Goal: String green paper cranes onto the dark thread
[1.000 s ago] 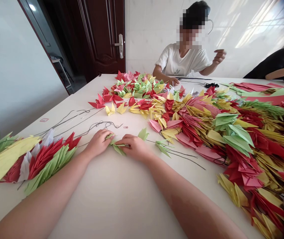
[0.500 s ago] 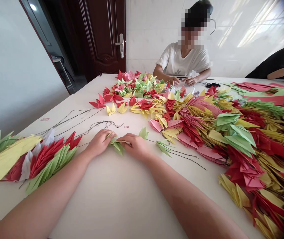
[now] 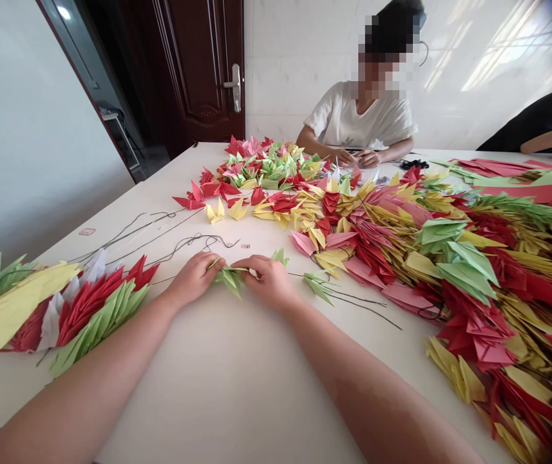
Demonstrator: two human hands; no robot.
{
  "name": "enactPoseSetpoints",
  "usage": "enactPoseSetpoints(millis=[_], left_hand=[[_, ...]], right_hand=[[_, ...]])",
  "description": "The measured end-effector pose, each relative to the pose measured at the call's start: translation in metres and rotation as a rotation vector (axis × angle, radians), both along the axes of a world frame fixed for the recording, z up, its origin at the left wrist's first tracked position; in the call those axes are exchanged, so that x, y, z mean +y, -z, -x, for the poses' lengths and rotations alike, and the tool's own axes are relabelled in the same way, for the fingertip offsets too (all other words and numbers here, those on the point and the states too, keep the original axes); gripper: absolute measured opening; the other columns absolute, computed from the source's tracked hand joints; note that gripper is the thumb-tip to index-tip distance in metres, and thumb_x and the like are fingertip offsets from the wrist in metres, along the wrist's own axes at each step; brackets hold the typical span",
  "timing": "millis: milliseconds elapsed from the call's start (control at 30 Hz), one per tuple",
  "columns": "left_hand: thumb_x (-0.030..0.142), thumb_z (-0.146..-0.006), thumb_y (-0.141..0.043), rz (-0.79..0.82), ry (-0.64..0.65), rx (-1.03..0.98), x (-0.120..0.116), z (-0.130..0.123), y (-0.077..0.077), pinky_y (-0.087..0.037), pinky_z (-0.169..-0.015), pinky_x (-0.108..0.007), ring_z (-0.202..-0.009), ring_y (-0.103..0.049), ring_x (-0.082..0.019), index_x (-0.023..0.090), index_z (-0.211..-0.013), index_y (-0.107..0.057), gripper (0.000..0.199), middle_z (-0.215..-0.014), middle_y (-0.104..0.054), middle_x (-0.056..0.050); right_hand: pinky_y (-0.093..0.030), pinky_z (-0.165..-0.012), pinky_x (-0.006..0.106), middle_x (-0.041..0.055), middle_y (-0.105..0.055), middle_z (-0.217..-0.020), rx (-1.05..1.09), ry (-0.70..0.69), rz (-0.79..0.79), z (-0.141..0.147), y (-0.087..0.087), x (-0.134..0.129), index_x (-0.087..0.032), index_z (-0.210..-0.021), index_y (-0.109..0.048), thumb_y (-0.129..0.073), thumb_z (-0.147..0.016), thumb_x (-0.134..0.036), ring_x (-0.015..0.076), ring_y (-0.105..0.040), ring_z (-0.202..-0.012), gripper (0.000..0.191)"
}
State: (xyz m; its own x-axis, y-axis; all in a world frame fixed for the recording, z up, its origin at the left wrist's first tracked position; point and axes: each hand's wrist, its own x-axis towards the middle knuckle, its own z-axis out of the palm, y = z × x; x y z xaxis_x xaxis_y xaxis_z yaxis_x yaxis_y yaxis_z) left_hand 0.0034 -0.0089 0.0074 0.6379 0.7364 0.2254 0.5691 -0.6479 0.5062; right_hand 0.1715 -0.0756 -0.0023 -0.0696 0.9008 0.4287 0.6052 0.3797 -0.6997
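Note:
Between my hands, a green folded paper piece [image 3: 230, 280] is pinched over the white table [image 3: 218, 386]. My left hand [image 3: 197, 277] is closed on its left end, and my right hand [image 3: 266, 281] grips its right end with thumb and fingers. A dark string [image 3: 162, 281] runs out to the left of my left hand. Just behind my right hand is another green paper piece [image 3: 280, 257], and a small green cluster [image 3: 318, 285] lies on the string further right.
Strung red, green, yellow and white paper [image 3: 87, 303] lies at the left. A big colourful paper pile [image 3: 401, 238] covers the right and back. Loose black cords [image 3: 193, 241] lie behind my hands. Across the table sits a person in white [image 3: 357, 116]; a dark sleeve [image 3: 541, 116] shows at far right.
My right hand has shifted slightly right, so more of the green paper shows between my hands. The person across has leaned a little to the right.

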Motion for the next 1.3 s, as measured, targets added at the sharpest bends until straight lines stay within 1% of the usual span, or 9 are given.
enactPoseSetpoints(millis=[200,400,533,667,800,1000,1133,1200,1300], left_hand=[[0.043,-0.088,-0.024,0.049,0.036,-0.023,-0.001,0.001,0.000,-0.037,-0.080,-0.029,-0.084,-0.049,-0.018,0.019,-0.075,-0.055,0.041,-0.075,-0.056,-0.002],[0.043,-0.088,-0.023,0.056,0.035,-0.058,0.000,0.002,0.000,-0.038,-0.077,-0.029,-0.080,-0.049,-0.017,0.019,-0.075,-0.055,0.042,-0.074,-0.055,-0.001],[0.043,-0.088,-0.022,0.074,0.077,-0.093,0.001,0.004,0.004,-0.038,-0.078,-0.030,-0.081,-0.049,-0.017,0.019,-0.078,-0.056,0.043,-0.076,-0.057,-0.002],[0.043,-0.088,-0.018,0.105,0.106,-0.122,0.002,0.006,0.006,-0.037,-0.081,-0.030,-0.083,-0.050,-0.017,0.018,-0.079,-0.058,0.047,-0.078,-0.059,-0.003],[0.045,-0.088,-0.017,0.128,0.090,-0.116,0.003,0.006,0.007,-0.038,-0.081,-0.031,-0.083,-0.050,-0.017,0.018,-0.078,-0.057,0.049,-0.078,-0.059,-0.003],[0.048,-0.087,-0.017,0.130,0.092,-0.112,-0.002,0.003,0.003,-0.041,-0.075,-0.029,-0.076,-0.050,-0.017,0.019,-0.073,-0.053,0.049,-0.073,-0.055,-0.002],[0.047,-0.087,-0.017,0.120,0.116,-0.115,-0.006,0.000,0.001,-0.041,-0.072,-0.029,-0.074,-0.051,-0.016,0.018,-0.068,-0.051,0.049,-0.071,-0.054,-0.003],[0.046,-0.088,-0.019,0.131,0.112,-0.145,-0.008,-0.001,0.000,-0.041,-0.073,-0.028,-0.076,-0.052,-0.016,0.018,-0.070,-0.052,0.047,-0.075,-0.056,-0.003],[0.049,-0.085,-0.027,0.136,0.190,-0.148,-0.011,-0.001,-0.003,-0.041,-0.073,-0.027,-0.079,-0.052,-0.017,0.018,-0.080,-0.054,0.042,-0.080,-0.057,-0.003]], right_hand=[[-0.042,-0.070,0.021,-0.0018,-0.065,-0.094,0.001,-0.077,0.046,-0.001,0.000,-0.002,-0.024,-0.091,-0.065,-0.043,-0.065,-0.005,0.0112,-0.058,-0.080,0.040],[-0.041,-0.062,0.019,0.0004,-0.067,-0.083,0.122,-0.014,0.062,-0.001,-0.002,0.001,-0.020,-0.088,-0.066,-0.047,-0.074,-0.020,0.0096,-0.056,-0.068,0.023],[-0.041,-0.062,0.018,-0.0013,-0.067,-0.082,0.098,-0.054,0.087,-0.001,-0.001,0.000,-0.021,-0.089,-0.066,-0.048,-0.072,-0.017,0.0086,-0.056,-0.066,0.025],[-0.042,-0.068,0.020,-0.0015,-0.067,-0.089,-0.001,-0.110,0.102,0.000,0.002,-0.001,-0.024,-0.092,-0.065,-0.048,-0.074,-0.019,0.0100,-0.058,-0.074,0.026],[-0.042,-0.075,0.020,-0.0009,-0.065,-0.096,-0.021,-0.165,0.008,0.000,0.004,-0.001,-0.023,-0.094,-0.065,-0.044,-0.075,-0.014,0.0104,-0.058,-0.085,0.030],[-0.043,-0.073,0.020,-0.0010,-0.064,-0.093,-0.097,-0.070,-0.014,-0.001,0.000,-0.003,-0.027,-0.100,-0.063,-0.041,-0.073,-0.008,0.0104,-0.058,-0.083,0.039],[-0.043,-0.071,0.020,-0.0029,-0.065,-0.095,-0.138,-0.078,0.012,0.002,-0.003,-0.005,-0.030,-0.102,-0.062,-0.042,-0.072,-0.008,0.0102,-0.059,-0.083,0.042],[-0.043,-0.069,0.019,-0.0032,-0.065,-0.095,-0.171,-0.068,0.021,0.005,-0.003,-0.006,-0.031,-0.101,-0.062,-0.044,-0.072,-0.009,0.0104,-0.059,-0.081,0.041],[-0.041,-0.063,0.019,-0.0029,-0.065,-0.091,-0.240,-0.019,0.030,0.007,-0.004,-0.006,-0.032,-0.100,-0.063,-0.046,-0.073,-0.012,0.0107,-0.059,-0.076,0.038]])
